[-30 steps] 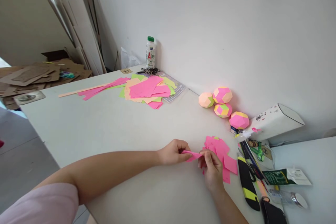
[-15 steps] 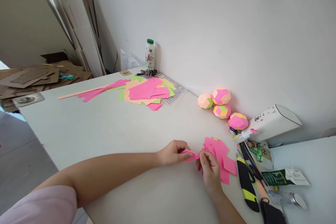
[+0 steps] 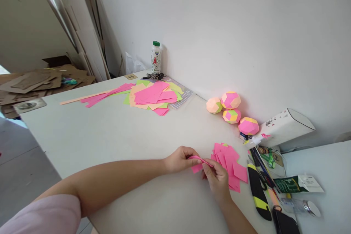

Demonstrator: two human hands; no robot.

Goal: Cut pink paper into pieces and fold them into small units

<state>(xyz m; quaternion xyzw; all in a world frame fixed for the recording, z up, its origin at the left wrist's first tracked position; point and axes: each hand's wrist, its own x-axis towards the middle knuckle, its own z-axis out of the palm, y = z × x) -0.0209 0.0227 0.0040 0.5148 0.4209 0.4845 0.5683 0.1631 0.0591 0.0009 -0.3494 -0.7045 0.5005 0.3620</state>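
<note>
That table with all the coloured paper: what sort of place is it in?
Probably a craft corner, perhaps in a workshop or home; I can't tell which. Pink paper pieces lie heaped on the table, faceted coloured balls sit by the wall, and brown cardboard lies piled at the far left.

The green-capped white bottle (image 3: 156, 58) bears a large red "A" beside a smaller "D", its finer print too small to read.

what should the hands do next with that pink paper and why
Probably run the right hand's fingertips along the pink paper to press it flatter: the left hand grips one end, the right hand pinches the other, and the paper looks bent.
</note>
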